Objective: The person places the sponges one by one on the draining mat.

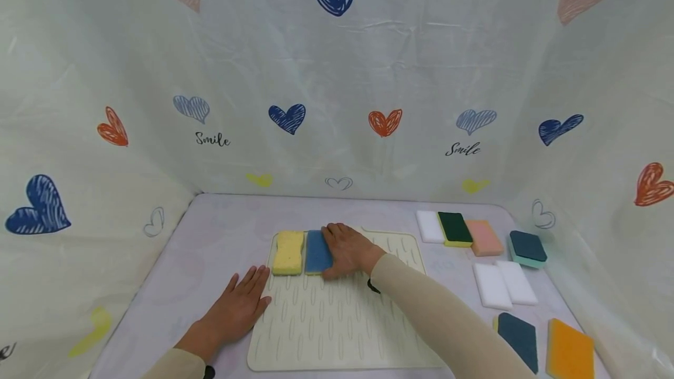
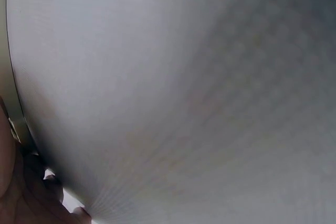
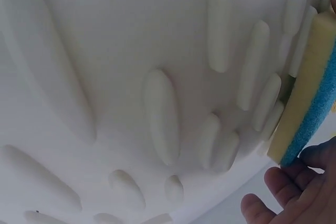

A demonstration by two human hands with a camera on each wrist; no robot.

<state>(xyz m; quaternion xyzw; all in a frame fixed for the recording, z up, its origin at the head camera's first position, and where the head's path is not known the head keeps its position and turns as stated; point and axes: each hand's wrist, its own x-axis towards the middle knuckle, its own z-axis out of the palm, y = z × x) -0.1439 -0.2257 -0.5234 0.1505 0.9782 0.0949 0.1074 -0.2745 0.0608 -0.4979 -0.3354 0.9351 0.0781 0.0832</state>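
Observation:
My right hand (image 1: 350, 249) grips a blue-topped sponge (image 1: 317, 253) at its far and near ends, on the upper part of a cream ridged mat (image 1: 337, 320). The right wrist view shows that sponge's pale yellow side and blue scouring layer (image 3: 320, 98), with fingers (image 3: 286, 187) at one end. Close beside it on the left lies a yellow sponge (image 1: 288, 253) with wavy sides. My left hand (image 1: 239, 309) rests flat at the mat's left edge, fingers straight. Only part of the left hand (image 2: 31, 198) appears in the left wrist view, dark at the corner.
Right of the mat lie white sponges (image 1: 492, 285), a dark green sponge with yellow underside (image 1: 455, 228), a pink sponge (image 1: 483, 237) and a teal sponge (image 1: 528, 247). Nearer are a dark blue-grey sponge (image 1: 518, 338) and an orange one (image 1: 571, 350). A heart-printed curtain (image 1: 337, 75) surrounds the table.

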